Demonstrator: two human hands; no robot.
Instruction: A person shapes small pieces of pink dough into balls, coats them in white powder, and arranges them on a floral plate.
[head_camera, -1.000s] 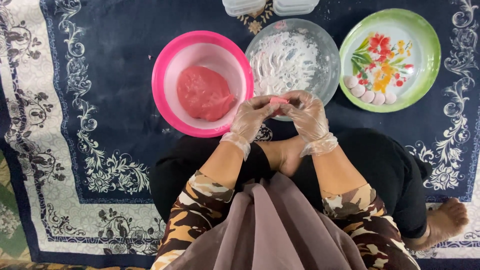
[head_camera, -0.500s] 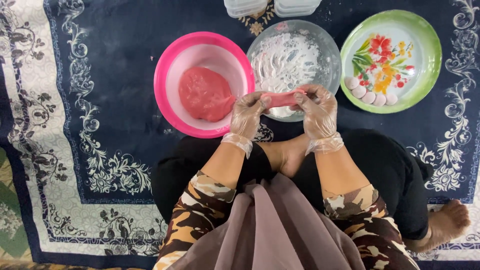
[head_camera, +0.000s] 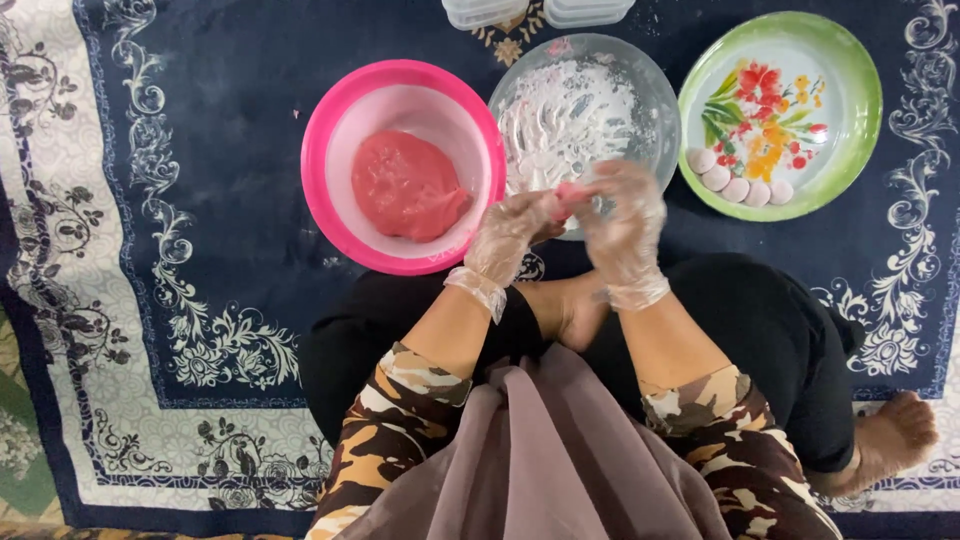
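Observation:
Both my hands wear clear plastic gloves and meet over the near rim of a clear glass bowl (head_camera: 655, 85) dusted with white flour. My left hand (head_camera: 510, 230) and my right hand (head_camera: 625, 225) pinch a small pink piece of dough (head_camera: 570, 193) between their fingertips. To the left stands a pink plastic bowl (head_camera: 330, 140) with a large lump of pink dough (head_camera: 405, 187) in it. On the right, a green-rimmed flowered plate (head_camera: 850, 90) carries several pale dough balls (head_camera: 738, 183) in a row along its near edge.
Everything sits on a dark blue carpet (head_camera: 200, 150) with white floral borders. Two clear plastic containers (head_camera: 535, 10) stand at the far edge. My crossed legs in black trousers (head_camera: 770, 330) and a bare foot (head_camera: 895, 435) lie near me.
The piece of dough was stretched wide between both hands half a second ago; now the hands have closed together and the piece is bunched small between the fingertips.

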